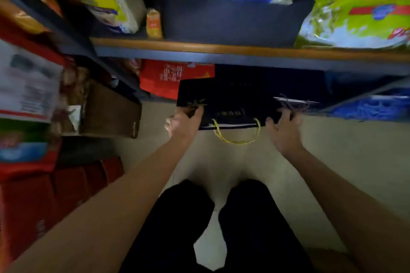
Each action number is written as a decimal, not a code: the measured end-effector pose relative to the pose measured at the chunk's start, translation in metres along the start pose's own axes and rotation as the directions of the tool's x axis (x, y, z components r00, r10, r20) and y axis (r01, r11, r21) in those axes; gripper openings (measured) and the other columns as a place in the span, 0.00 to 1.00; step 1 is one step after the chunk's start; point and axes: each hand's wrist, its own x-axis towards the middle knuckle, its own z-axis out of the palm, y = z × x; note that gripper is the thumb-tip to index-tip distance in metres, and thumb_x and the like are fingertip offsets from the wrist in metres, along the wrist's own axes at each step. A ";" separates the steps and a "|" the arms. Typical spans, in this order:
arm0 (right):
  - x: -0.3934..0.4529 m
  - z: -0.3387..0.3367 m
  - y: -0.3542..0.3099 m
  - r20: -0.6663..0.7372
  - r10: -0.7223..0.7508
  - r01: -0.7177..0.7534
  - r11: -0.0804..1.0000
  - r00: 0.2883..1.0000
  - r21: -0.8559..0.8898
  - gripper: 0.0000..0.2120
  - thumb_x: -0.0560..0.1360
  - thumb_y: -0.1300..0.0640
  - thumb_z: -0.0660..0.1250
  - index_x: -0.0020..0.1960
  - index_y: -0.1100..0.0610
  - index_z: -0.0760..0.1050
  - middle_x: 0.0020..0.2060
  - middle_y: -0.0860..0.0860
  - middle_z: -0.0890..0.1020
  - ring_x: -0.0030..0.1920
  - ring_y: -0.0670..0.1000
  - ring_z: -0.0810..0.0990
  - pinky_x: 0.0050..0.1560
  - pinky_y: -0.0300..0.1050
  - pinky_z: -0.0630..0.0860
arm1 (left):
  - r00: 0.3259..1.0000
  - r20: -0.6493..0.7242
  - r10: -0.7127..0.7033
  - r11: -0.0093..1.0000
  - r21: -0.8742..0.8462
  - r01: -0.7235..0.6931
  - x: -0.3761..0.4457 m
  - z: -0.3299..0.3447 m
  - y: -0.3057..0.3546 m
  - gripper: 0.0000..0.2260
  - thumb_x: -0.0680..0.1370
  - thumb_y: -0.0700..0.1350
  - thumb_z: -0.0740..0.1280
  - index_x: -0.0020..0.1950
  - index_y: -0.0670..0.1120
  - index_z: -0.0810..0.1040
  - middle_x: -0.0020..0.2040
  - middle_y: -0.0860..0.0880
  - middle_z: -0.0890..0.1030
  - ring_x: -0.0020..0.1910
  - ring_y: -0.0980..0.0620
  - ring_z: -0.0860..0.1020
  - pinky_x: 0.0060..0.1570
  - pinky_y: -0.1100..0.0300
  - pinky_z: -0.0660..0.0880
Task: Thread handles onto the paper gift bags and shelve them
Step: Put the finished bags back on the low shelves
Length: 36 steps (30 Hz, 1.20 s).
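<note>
**Black gift bag held at the mouth of the lower shelf**

Nearest the camera are the person's legs (221, 228) in dark trousers, over a pale floor (221, 162). Two bare forearms reach forward from the lower corners.

The left hand (183, 123) grips the left near corner of a black paper gift bag (226, 102), thumb on the upper face and fingers curled beneath. The right hand (284, 127) is at the bag's right near corner with its fingers bent and partly spread; the blur makes it hard to say whether they pinch the edge or only touch it.

The bag lies flat between the hands, its far part tucked under the shelf board (221, 47) and resting on what looks like more dark bags (277, 82) stacked in the lower compartment. A gold cord handle (236, 138) hangs in a loop from the near edge of the bag, between the hands. Faint gold lettering shows on the bag's face but cannot be read.

Just left of the black bags sits a red bag (168, 77) with white print. To the right, blue material (368, 108) lies on the lower shelf. On the upper shelf stand bright yellow-green plastic packs (355, 6) and a small orange carton (153, 23). A brown cardboard box (111, 111) and red crates (66, 184) are on the left.
</note>
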 end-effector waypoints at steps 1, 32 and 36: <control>0.004 0.015 -0.002 -0.031 -0.009 0.010 1.000 0.999 0.027 0.22 0.78 0.52 0.60 0.69 0.60 0.62 0.66 0.63 0.60 0.60 0.64 0.70 0.64 0.56 0.66 | 1.000 0.001 0.028 1.000 0.002 -0.028 0.009 0.000 -0.011 0.24 0.77 0.57 0.62 0.65 0.42 0.69 0.63 0.37 0.69 0.65 0.38 0.65 0.61 0.53 0.64; 0.310 0.218 0.068 0.182 -0.579 0.511 0.476 0.795 -0.716 0.26 0.77 0.54 0.63 0.72 0.56 0.59 0.68 0.57 0.63 0.66 0.58 0.64 0.63 0.52 0.66 | 0.818 -0.016 0.575 0.573 0.722 -0.388 0.349 0.219 -0.054 0.29 0.75 0.54 0.67 0.70 0.44 0.61 0.67 0.38 0.67 0.67 0.38 0.63 0.64 0.48 0.62; 0.328 0.229 0.065 0.154 -0.446 0.399 0.530 0.882 -0.749 0.27 0.77 0.57 0.65 0.71 0.56 0.58 0.66 0.58 0.64 0.65 0.60 0.65 0.58 0.53 0.71 | 0.691 0.062 0.721 0.506 0.634 -0.585 0.360 0.230 -0.058 0.25 0.75 0.46 0.68 0.71 0.44 0.65 0.68 0.41 0.68 0.66 0.40 0.63 0.65 0.54 0.59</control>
